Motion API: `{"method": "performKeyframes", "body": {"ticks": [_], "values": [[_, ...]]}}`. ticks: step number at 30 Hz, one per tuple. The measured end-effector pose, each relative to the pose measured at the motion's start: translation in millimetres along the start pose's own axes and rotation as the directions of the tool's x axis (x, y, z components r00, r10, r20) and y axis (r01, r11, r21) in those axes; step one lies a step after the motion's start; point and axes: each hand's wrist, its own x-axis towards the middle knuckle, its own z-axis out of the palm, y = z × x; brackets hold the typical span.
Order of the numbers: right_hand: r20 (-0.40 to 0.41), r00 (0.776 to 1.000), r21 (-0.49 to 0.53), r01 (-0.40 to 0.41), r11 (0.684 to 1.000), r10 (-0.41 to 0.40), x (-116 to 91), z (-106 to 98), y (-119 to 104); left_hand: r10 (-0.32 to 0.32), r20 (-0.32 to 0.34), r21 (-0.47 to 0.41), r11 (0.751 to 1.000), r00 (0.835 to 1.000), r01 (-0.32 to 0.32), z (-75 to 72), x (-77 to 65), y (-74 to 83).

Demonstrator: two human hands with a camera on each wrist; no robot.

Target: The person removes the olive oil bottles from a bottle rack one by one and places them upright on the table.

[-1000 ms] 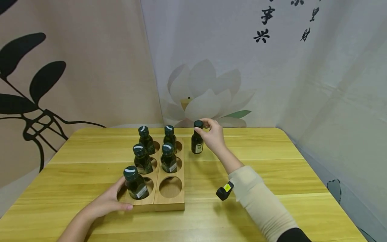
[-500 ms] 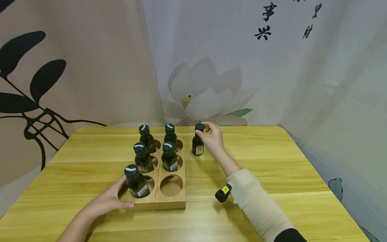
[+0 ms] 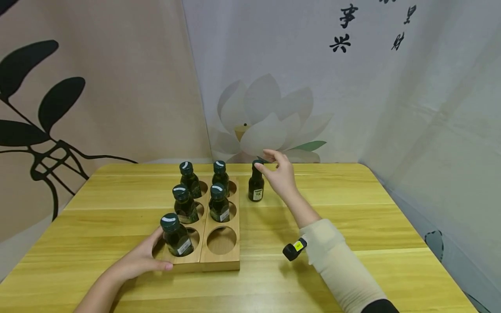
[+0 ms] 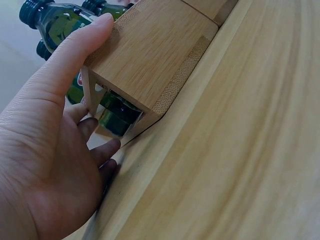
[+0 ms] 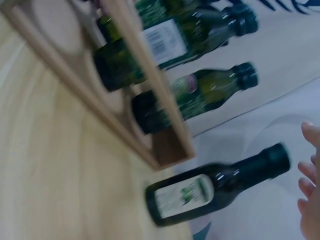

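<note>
i have the bare left hand (image 3: 142, 260) low in the head view, its bare forearm (image 3: 98, 292) rising from the bottom edge; up close, its thumb (image 4: 95, 37) lies extended opposite curled fingers (image 4: 106, 151), in a grip. my bare right hand (image 3: 279, 174) reaches farther out, thumb and index finger spread apart, wrist exposed, the right forearm slanting from the lower right in a cream fabric sleeve (image 3: 340, 263) that meets black fabric (image 3: 379, 306).

From here I see the right hand (image 3: 281, 174), right of centre in the head view, has let go of the dark bottle (image 3: 256, 186), its fingers now spread and drawn slightly rightward.
</note>
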Motion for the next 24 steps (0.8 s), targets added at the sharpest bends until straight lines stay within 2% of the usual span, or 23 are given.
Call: {"method": "performKeyframes", "body": {"ticks": [8, 14, 18, 24], "values": [[0.037, 0.994, 0.025, 0.101, 0.995, -0.102, -8.1, -5.0, -32.9, -0.005, -0.005, -0.018, 1.000, 1.000, 0.005, 0.6, -0.4, 1.9], [0.100, 0.974, 0.085, 0.197, 0.977, -0.205, -21.3, 1.9, -49.2, -0.007, -0.002, -0.023, 1.000, 1.000, 0.007, 0.5, -0.5, 0.6], [0.150, 0.961, 0.127, 0.215, 0.968, -0.233, -30.6, 9.9, -54.5, -0.014, -0.001, -0.025, 1.000, 1.000, 0.014, 0.8, -0.6, 0.1], [0.221, 0.949, 0.150, 0.194, 0.969, -0.224, -42.0, 23.5, -58.1, -0.025, -0.004, -0.023, 0.999, 1.000, 0.025, 1.2, -1.1, 0.5]]}}
